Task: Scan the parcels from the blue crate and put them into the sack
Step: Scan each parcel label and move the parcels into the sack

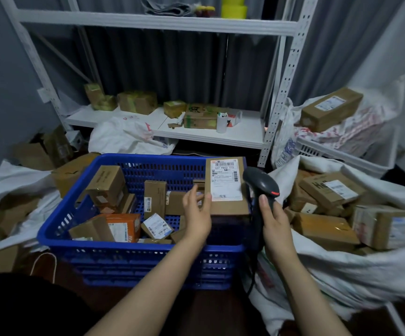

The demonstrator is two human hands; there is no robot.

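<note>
— Right of the blue crate (148,157), the open white sack (342,275), already heaped with cardboard boxes (327,229). Inside the crate, plenty more loose ones yet to scan.

— And in hand?

— A flat brown parcel (230,207), held upright over the crate's far right corner, white label (226,180) facing back toward the camera. Just beside its right edge, the black scanner (260,181), head angled toward the parcel.

— So, mid-scan by the look of it. Best way to manage?

— Turn the scanner head squarely onto the barcode at the label's top, draw back a little from the box edge for a clean read, hold the parcel steady, and mind the thumb on the print. Then over to the sack on the right.

— And the left hand (196,214)?

— Forearm stretched forward over the crate's near rim. Thumb pressed on the label's lower left corner, fingers (193,191) raised along the parcel's left edge, pinching the box between them. Reach round the back hidden.

— The right hand (275,221)?

— Clamped round the scanner's handle, thumb laid straight up its near side, other fingers curled round the far side, mostly out of sight.
</note>
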